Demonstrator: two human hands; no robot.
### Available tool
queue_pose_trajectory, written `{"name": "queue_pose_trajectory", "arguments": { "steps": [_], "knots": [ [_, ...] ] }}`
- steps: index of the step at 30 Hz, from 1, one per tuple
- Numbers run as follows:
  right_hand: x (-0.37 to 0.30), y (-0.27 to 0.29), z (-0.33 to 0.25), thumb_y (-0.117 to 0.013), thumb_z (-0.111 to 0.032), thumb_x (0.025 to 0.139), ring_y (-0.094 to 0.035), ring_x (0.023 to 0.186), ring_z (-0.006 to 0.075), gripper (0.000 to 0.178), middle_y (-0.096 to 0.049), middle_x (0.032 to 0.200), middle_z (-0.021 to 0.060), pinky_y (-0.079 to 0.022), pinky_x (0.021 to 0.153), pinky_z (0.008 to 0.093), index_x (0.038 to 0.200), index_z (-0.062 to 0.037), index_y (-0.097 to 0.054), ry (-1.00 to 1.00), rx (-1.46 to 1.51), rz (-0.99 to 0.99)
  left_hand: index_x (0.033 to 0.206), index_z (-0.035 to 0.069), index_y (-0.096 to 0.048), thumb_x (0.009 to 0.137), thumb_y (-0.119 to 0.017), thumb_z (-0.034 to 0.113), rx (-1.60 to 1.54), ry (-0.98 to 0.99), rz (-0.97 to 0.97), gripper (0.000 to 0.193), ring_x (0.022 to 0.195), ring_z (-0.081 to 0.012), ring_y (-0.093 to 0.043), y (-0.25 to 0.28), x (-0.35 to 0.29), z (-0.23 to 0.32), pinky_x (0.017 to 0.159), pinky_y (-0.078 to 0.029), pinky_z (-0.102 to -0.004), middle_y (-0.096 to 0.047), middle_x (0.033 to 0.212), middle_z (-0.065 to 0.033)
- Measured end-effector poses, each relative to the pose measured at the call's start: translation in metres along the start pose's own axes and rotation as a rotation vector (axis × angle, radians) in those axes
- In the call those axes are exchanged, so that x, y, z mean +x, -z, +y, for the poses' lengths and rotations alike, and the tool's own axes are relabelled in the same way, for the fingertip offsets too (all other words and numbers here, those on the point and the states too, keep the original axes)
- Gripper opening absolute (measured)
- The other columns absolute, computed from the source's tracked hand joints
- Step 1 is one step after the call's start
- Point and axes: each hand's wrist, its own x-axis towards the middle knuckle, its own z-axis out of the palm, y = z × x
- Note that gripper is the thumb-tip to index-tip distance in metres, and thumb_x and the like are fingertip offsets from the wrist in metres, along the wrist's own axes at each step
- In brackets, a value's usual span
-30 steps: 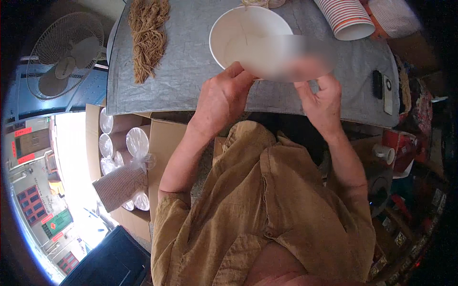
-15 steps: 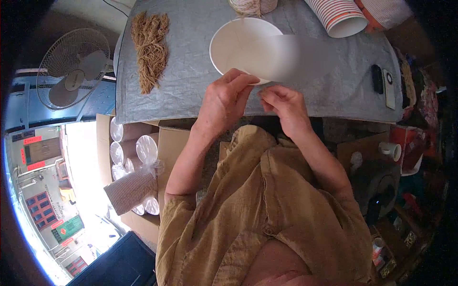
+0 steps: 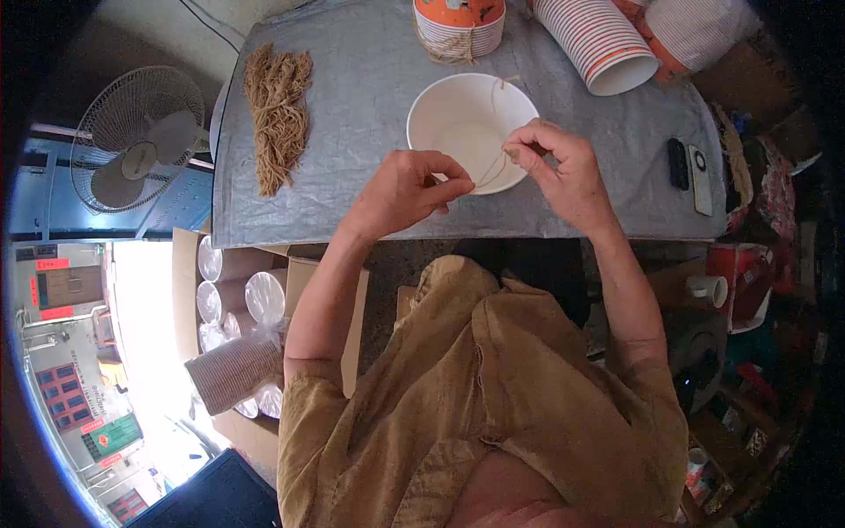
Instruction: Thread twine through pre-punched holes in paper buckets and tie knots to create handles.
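A white paper tub [image 3: 451, 116], its open mouth facing me, sits on the grey cloth-covered table in front of me. Over its near right rim, my left hand [image 3: 407, 192] and my right hand [image 3: 568, 176] each pinch a thin piece of brown twine [image 3: 489, 179]. The twine runs slack between the fingertips across the tub's mouth. Another bit of twine pokes up at the tub's far rim. My left fingertips are close to the near rim; I cannot tell whether they touch it.
A bundle of brown twine [image 3: 278, 119] lies at the table's left. Farther back are a twine-tied stack of orange-and-white tubs [image 3: 459, 35] and a nested tub stack [image 3: 598, 48]. A pale rectangular device [image 3: 701, 180] lies right. Below left, a carton [image 3: 185, 264] holds wrapped cup stacks; a fan [image 3: 136, 150] stands beyond.
My hands have moved apart, the right one up and rightward, and twine now shows between them. My left fingers have left the rim. The whole view has shifted slightly.
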Motion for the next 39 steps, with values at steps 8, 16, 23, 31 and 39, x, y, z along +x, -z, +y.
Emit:
{"name": "queue_pose_trajectory", "arguments": {
  "steps": [8, 16, 23, 31, 39],
  "knots": [
    [-0.003, -0.006, 0.006, -0.067, -0.01, 0.094, -0.056, 0.075, 0.0045, 0.012, -0.064, 0.083, -0.0012, -0.048, 0.069, 0.0222, 0.098, 0.0009, -0.066, -0.166, 0.065, 0.104, 0.101, 0.004, -0.067, 0.095, -0.067, 0.014, -0.211, -0.008, -0.207, 0.012, 0.074, -0.0068, -0.066, 0.01, 0.005, -0.009, 0.061, -0.052, -0.0223, -0.07, 0.082, -0.0002],
    [-0.004, -0.009, 0.002, -0.064, -0.009, 0.095, -0.059, 0.075, 0.0104, 0.011, -0.066, 0.086, 0.0038, -0.049, 0.07, 0.0265, 0.098, 0.0011, -0.065, -0.066, -0.032, 0.102, 0.108, 0.0, -0.065, 0.094, -0.067, 0.008, -0.432, 0.004, -0.248, 0.016, 0.088, -0.0136, -0.07, 0.011, 0.006, -0.02, 0.074, -0.058, -0.0256, -0.07, 0.102, -0.0064],
    [-0.013, -0.013, 0.001, -0.062, -0.01, 0.096, -0.061, 0.082, 0.011, 0.011, -0.067, 0.088, 0.0049, -0.049, 0.077, 0.0263, 0.1, 0.0001, -0.063, -0.098, 0.095, 0.175, 0.11, -0.002, -0.061, 0.097, -0.061, 0.004, -0.348, -0.11, -0.276, 0.014, 0.099, -0.0175, -0.068, 0.012, 0.002, -0.026, 0.081, -0.059, -0.0286, -0.068, 0.111, -0.0099],
    [-0.015, -0.014, -0.005, -0.06, -0.007, 0.096, -0.063, 0.085, 0.0141, 0.009, -0.066, 0.09, 0.007, -0.05, 0.078, 0.0281, 0.098, 0.0013, -0.062, 0.016, 0.059, 0.044, 0.106, -0.001, -0.058, 0.1, -0.057, 0.009, -0.526, -0.037, -0.224, 0.011, 0.093, -0.0174, -0.07, 0.014, -0.002, -0.013, 0.074, -0.059, -0.0274, -0.068, 0.111, -0.0132],
    [-0.014, -0.022, -0.005, -0.068, 0.0, 0.087, -0.066, 0.084, 0.0208, 0.009, -0.066, 0.093, 0.0098, -0.052, 0.075, 0.0308, 0.095, 0.0008, -0.064, 0.14, -0.02, -0.021, 0.1, 0.003, -0.064, 0.095, -0.063, 0.012, 0.145, -0.401, 0.302, 0.01, 0.079, -0.0111, -0.066, -0.004, -0.011, 0.019, 0.058, -0.05, -0.0232, -0.07, 0.106, -0.0077]
  ]
}}
